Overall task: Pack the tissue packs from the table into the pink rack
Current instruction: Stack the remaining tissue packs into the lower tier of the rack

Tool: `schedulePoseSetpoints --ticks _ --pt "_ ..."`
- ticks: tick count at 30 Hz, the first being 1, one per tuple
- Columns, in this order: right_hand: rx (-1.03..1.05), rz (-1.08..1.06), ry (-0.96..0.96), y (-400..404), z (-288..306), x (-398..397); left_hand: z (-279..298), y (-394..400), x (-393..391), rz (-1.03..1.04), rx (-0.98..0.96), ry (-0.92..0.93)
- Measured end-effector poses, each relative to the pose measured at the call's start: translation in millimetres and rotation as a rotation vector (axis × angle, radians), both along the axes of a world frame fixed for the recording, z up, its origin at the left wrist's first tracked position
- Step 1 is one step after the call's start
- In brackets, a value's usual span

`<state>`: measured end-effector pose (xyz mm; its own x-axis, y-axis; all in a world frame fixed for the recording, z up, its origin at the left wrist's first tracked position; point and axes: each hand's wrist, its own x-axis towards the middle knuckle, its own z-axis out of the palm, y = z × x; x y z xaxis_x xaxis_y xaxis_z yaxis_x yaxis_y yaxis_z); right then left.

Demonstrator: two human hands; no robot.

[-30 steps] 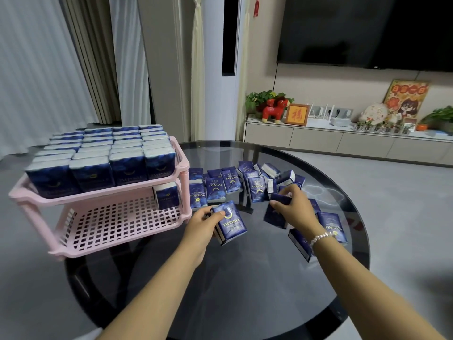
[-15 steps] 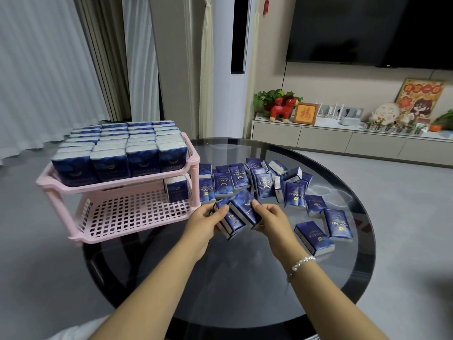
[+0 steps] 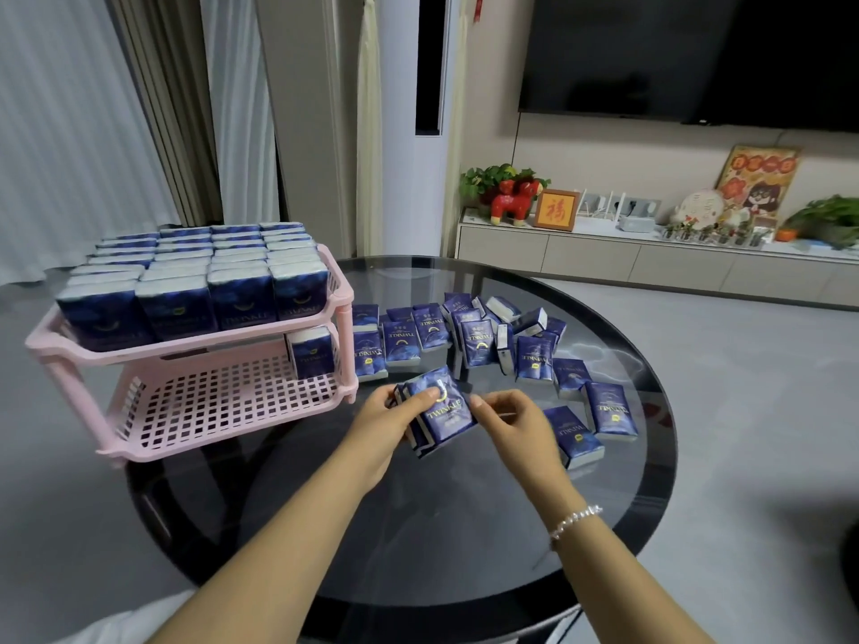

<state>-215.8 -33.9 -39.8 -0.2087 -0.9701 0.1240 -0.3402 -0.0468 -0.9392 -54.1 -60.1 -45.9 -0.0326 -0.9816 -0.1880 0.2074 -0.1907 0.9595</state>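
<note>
A two-tier pink rack (image 3: 223, 425) stands at the left edge of the round dark glass table (image 3: 418, 527). Its top tier is packed with several blue tissue packs (image 3: 195, 281); the lower tier holds one upright pack (image 3: 310, 353) at its far right corner. My left hand (image 3: 388, 418) grips a small stack of blue packs (image 3: 444, 411) just right of the rack's front corner, thumb on the top pack. My right hand (image 3: 516, 422) touches the stack's right edge with curled fingers. Several loose packs (image 3: 469, 334) lie on the table behind and to the right.
Beyond the table a low white cabinet (image 3: 604, 258) carries ornaments, a red toy horse and plants, under a wall-mounted dark screen. Curtains hang at the left. Grey floor surrounds the table. Two loose packs (image 3: 609, 411) lie close to my right hand.
My right hand brought a pack from the right pile over to the left hand's pack and stacked it on top. Both hands now hold the stack together, nearer the rack.
</note>
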Motion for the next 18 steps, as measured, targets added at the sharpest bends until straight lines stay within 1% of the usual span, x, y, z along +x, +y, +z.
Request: schedulePoseSetpoints --ticks 2,4,5,6,7,8,10,13,16,18 --pt "-0.055 -0.161 0.362 -3 -3 -26 0 -1 -1 -0.018 0.001 -0.003" --pt "0.024 -0.266 0.713 -5 -6 -51 -3 -1 -3 -0.029 -0.004 -0.024" --pt "0.094 -0.281 0.833 -5 -6 -61 -5 -2 -4 -0.030 -0.007 -0.040" --pt "0.161 -0.277 0.908 -4 -8 -68 -5 -2 -5 -0.028 -0.008 -0.052" --pt "0.203 -0.263 0.944 -2 -8 -73 -6 -3 -5 -0.029 -0.009 -0.056" --pt "0.236 -0.243 0.933 -2 -9 -76 -7 -3 -6 -0.031 -0.008 -0.059" --pt "0.259 -0.194 0.847 -1 -7 -77 -6 -2 -7 -0.036 -0.007 -0.069" --pt "0.287 -0.065 0.776 -1 0 -75 -4 0 -5 -0.036 -0.020 -0.084" --pt "0.396 0.071 0.767 1 10 -70 -3 3 0 -0.018 -0.027 -0.094" --pt "0.402 0.147 0.759 3 18 -64 -4 6 4 -0.005 -0.027 -0.084"
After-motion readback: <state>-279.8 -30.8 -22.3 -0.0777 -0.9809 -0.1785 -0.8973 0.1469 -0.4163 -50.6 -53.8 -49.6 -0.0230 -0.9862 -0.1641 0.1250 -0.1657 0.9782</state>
